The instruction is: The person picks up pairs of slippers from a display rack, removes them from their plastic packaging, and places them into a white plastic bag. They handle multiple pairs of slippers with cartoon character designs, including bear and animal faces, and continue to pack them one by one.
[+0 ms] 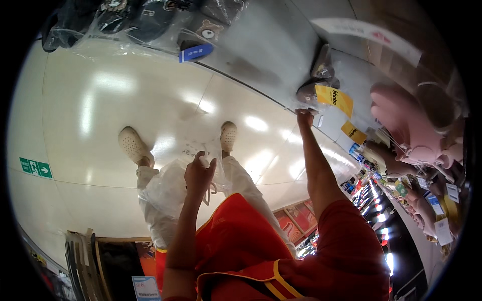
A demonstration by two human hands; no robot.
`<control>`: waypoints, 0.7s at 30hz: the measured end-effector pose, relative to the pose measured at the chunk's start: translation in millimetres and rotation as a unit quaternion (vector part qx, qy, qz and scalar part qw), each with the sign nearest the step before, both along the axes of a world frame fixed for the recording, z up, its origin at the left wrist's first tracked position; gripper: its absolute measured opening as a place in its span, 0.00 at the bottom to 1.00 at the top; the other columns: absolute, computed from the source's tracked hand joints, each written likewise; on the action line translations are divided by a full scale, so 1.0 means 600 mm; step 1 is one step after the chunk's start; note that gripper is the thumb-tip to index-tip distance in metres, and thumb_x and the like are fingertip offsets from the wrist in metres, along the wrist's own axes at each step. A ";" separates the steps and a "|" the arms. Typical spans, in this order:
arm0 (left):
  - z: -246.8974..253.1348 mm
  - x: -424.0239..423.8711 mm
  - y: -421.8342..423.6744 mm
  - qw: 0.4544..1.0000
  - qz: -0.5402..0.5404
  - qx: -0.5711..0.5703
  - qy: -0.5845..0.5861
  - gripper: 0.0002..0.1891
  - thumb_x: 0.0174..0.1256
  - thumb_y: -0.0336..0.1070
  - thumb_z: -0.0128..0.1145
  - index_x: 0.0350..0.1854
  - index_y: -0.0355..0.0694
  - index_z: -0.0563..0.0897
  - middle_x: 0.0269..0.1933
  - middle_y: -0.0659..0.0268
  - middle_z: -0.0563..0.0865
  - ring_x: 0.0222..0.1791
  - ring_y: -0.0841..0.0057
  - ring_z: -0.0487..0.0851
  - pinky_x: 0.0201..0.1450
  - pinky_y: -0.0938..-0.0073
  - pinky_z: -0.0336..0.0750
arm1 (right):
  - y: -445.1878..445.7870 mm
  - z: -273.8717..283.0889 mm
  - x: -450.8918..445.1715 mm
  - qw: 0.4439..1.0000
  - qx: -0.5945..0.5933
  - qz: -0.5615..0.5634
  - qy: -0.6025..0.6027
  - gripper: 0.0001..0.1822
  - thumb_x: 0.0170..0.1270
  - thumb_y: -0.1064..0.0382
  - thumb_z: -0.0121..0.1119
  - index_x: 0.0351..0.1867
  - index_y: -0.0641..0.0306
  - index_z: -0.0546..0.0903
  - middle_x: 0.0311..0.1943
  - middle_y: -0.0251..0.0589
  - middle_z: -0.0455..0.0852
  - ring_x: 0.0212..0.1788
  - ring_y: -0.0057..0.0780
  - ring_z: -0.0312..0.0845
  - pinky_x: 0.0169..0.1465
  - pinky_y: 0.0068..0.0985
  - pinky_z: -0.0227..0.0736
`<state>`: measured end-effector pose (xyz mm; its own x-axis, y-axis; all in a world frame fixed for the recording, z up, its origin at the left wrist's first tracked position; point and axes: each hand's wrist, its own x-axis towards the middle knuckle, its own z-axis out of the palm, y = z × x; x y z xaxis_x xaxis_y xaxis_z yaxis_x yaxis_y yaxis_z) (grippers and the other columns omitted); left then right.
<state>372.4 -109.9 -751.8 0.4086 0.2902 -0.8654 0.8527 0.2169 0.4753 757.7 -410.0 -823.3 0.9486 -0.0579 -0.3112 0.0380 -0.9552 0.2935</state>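
Note:
My left hand (199,173) is in front of my legs, its fingers curled around crumpled clear plastic bags (165,184). A pale plastic hook (211,193) hangs beside that wrist. At arm's length, my right hand (305,117) reaches the edge of a grey shelf (260,49). Its fingers close on the near end of a pair of dark slippers (307,92) in clear plastic. A yellow printed tag (335,99) is attached to this pair. The exact fingertip contact is too small to make out.
More bagged dark slippers (150,22) occupy the shelf's far left, one with a blue tag (196,52). Pink slippers (410,124) and other tagged footwear hang at the right. A wooden-edged display (124,239) stands lower left. The glossy floor (94,150) bears a green exit sign (35,167).

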 end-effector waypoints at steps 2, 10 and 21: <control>0.000 0.007 -0.019 1.000 -0.007 -0.006 0.011 0.24 0.54 0.49 0.61 0.50 0.38 0.77 0.30 0.54 0.85 0.35 0.57 0.84 0.40 0.61 0.77 | -0.030 0.000 0.023 0.998 0.004 -0.033 0.052 0.21 0.49 0.46 0.64 0.43 0.51 0.86 0.43 0.51 0.84 0.49 0.43 0.79 0.56 0.33 0.69; -0.011 0.035 -0.082 0.999 -0.040 -0.013 0.024 0.26 0.54 0.49 0.60 0.52 0.37 0.77 0.31 0.53 0.86 0.36 0.58 0.85 0.42 0.62 0.77 | -0.125 -0.078 0.099 0.982 0.178 -0.066 0.008 0.35 0.48 0.42 0.66 0.53 0.67 0.79 0.53 0.57 0.78 0.58 0.47 0.72 0.62 0.34 0.63; -0.019 0.046 -0.117 0.998 -0.062 -0.005 0.022 0.25 0.54 0.48 0.61 0.51 0.37 0.77 0.31 0.54 0.86 0.36 0.59 0.85 0.41 0.62 0.77 | -0.014 -0.040 0.038 0.892 0.412 0.171 -0.073 0.07 0.53 0.74 0.57 0.33 0.65 0.84 0.29 0.36 0.85 0.32 0.20 0.79 0.39 0.19 0.72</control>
